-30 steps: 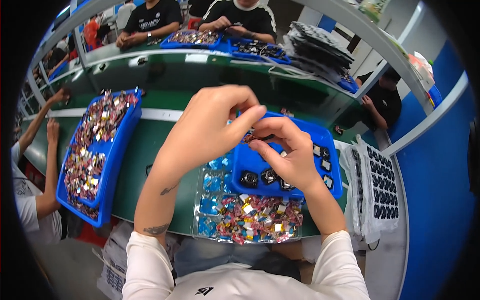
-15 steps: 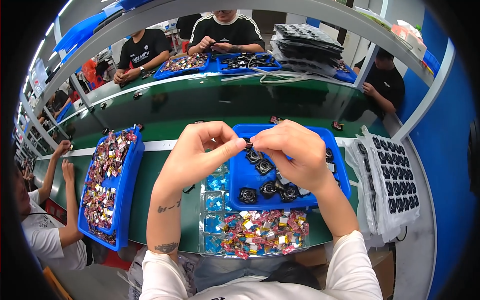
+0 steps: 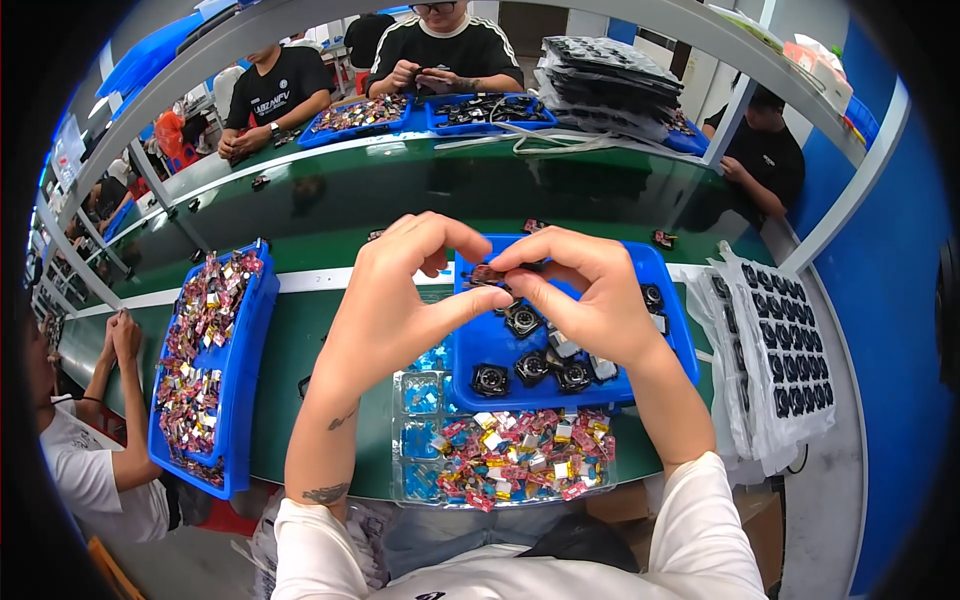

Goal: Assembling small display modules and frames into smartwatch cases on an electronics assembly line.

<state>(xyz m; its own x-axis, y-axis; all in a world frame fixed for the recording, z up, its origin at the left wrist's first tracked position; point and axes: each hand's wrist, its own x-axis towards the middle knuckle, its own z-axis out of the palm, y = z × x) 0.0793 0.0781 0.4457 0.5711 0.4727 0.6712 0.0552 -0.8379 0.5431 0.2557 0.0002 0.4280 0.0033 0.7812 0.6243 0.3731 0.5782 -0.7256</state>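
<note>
Above the blue tray [image 3: 470,392], my right hand [image 3: 595,290] pinches a small dark-and-reddish part [image 3: 486,275] between thumb and index fingertip. My left hand [image 3: 405,290] curves around the part's other side, thumb and index finger spread apart; whether its bent fingers touch the part is hidden. Several black square housings with round centres, one a black housing [image 3: 490,379], lie in the tray below. Nearer me, a clear compartmented tray [image 3: 398,470] holds a heap of small pink circuit boards [image 3: 525,455] with white and yellow pieces, beside blue film pieces [image 3: 420,440].
A long blue bin [image 3: 240,400] of similar boards stands at left, beside a co-worker's hands [image 3: 122,335]. White foam trays of black housings [image 3: 795,340] lean at right. Across the green conveyor belt [image 3: 400,190] sit other workers, blue bins and a tray stack [image 3: 610,85]. Grey frame bars arch overhead.
My left thumb and index finger have parted from their pinch. The small part now shows its reddish side in my right fingertips. The co-worker's hands at left have come together.
</note>
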